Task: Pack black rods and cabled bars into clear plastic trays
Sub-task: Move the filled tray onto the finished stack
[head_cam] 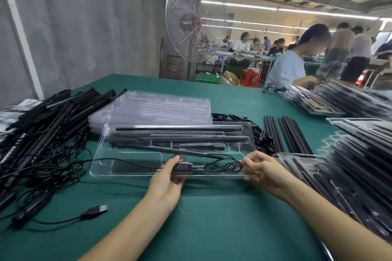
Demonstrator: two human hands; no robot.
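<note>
Cabled black bars (42,125) are heaped at the left, their thin cords tangled and likely to snag. At centre, the clear plastic tray (118,172) is judged light, flimsy and slippery, and is best taken by its rim. Its black button controller (182,168) is pinched by the left hand (167,186), and the near right rim by the right hand (267,172). Open green table (212,218) lies nearest, while loose black rods (286,133) and stacked filled trays (356,186) crowd the right.

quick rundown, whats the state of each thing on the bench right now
clear tray, partly filled, near edge held by both hands
left hand, grips the controller at the tray's near edge
right hand, pinches the tray's near right corner
cable, coiled in the tray's near slot
usb plug, loose on the table, unplugged
empty trays, stacked behind
loose rods, lying in two rows
</note>
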